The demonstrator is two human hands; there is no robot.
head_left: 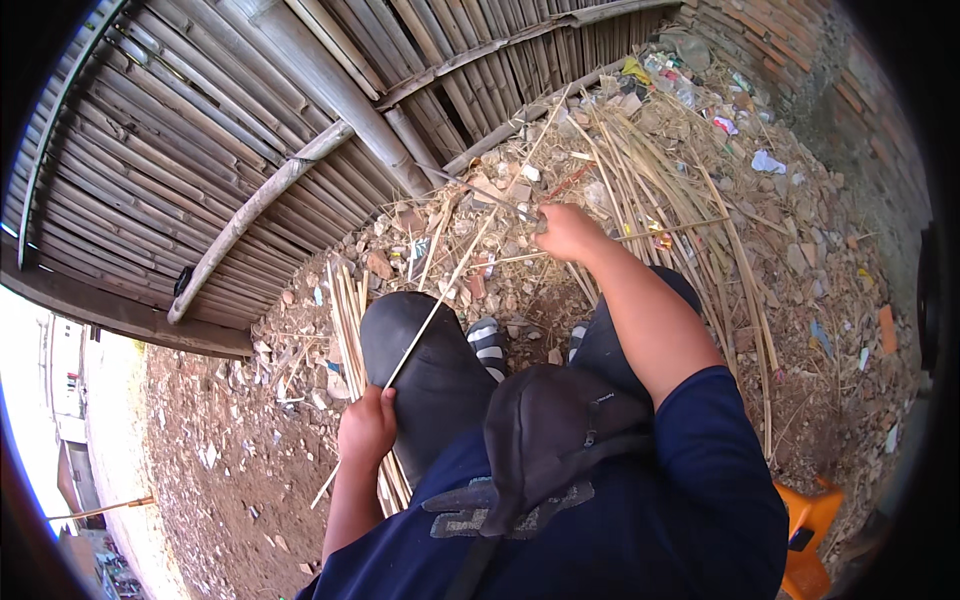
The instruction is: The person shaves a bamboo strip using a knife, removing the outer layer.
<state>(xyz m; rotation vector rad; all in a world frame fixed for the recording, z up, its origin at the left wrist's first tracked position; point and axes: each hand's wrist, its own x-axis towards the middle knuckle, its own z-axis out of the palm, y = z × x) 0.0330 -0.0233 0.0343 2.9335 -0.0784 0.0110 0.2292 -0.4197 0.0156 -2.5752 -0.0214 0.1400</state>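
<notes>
My left hand (366, 424) grips a long thin bamboo strip (450, 280) beside my left knee; the strip runs up and to the right toward the wall. My right hand (568, 232) is stretched forward with its fingers closed around a dark knife (478, 190), whose blade points left and meets the strip near its far end. A bundle of cut bamboo strips (350, 320) lies on the ground left of my knee. I am seated; my dark trousers and striped sandals (488, 345) are below the hands.
A bamboo slat wall (220, 130) with thick poles fills the upper left. A heap of split bamboo and shavings (680, 190) covers the dirt at right, with litter and a brick wall (790, 40) beyond. An orange stool (810, 520) is at lower right.
</notes>
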